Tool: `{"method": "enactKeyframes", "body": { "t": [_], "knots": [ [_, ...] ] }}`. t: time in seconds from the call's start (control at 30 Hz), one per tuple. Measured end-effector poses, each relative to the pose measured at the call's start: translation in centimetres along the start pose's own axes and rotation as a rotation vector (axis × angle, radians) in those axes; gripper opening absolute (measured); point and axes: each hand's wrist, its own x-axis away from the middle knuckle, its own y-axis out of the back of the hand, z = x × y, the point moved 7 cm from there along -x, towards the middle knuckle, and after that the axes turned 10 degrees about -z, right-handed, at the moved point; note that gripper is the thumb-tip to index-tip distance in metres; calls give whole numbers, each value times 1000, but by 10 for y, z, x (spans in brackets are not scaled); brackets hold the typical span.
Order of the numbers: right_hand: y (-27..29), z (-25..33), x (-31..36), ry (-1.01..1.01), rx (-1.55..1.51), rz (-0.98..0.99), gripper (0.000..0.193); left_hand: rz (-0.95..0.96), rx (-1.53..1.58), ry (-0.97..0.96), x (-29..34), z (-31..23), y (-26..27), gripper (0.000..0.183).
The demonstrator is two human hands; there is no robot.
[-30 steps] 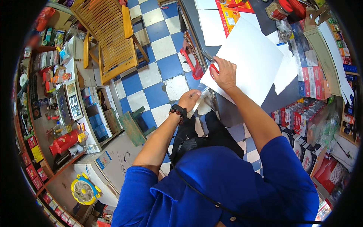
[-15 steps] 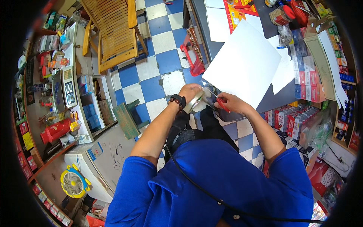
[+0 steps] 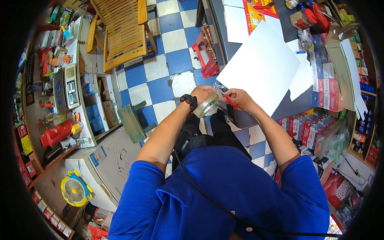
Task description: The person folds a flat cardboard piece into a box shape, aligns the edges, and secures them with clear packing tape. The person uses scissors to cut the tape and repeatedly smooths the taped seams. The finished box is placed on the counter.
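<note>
In the head view, my left hand [image 3: 203,93] is closed around a roll of clear tape [image 3: 207,107], which hangs below the fingers. Close on its right, my right hand [image 3: 242,99] grips scissors with red handles [image 3: 232,103]. The scissor blades point up and left toward a loose clear strip of tape [image 3: 219,86]; whether they touch it I cannot tell. Both hands are over the near left corner of the dark table, beside a large white sheet [image 3: 262,66] lying at a slant.
Under the sheet are more white papers [image 3: 236,24] and a red-and-yellow print [image 3: 253,18]. Stacked boxes [image 3: 326,86] line the table's right side. A wooden chair [image 3: 124,40], a small green stool [image 3: 133,123] and a red plastic frame [image 3: 207,60] stand on the checkered floor.
My right hand has moved left and slightly up with the scissors, closer to the left hand. The tape roll has turned and shows more of its side.
</note>
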Motion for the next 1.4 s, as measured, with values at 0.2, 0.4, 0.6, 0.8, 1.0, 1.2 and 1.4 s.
{"method": "enactKeyframes", "body": {
  "t": [0.2,0.4,0.6,0.8,1.0,1.2,1.4],
  "knots": [
    [10,5,2,-4,113,-58,43,-1,-179,28,-5,24,7,24],
    [-3,21,41,187,642,187,43,-81,-269,44,6,47,30,28],
    [96,23,63,219,329,-403,38,-199,-179,10,10,38,41,24],
    [135,22,51,283,968,-758,32,-273,-160,-41,9,20,39,23],
    [5,68,31,907,668,-740,28,-236,-159,-7,14,19,38,22],
    [-17,65,1,917,791,-778,34,-172,-191,18,30,25,44,22],
    [-25,56,-16,902,924,-856,27,-147,-242,16,34,37,50,23]
  ]
}}
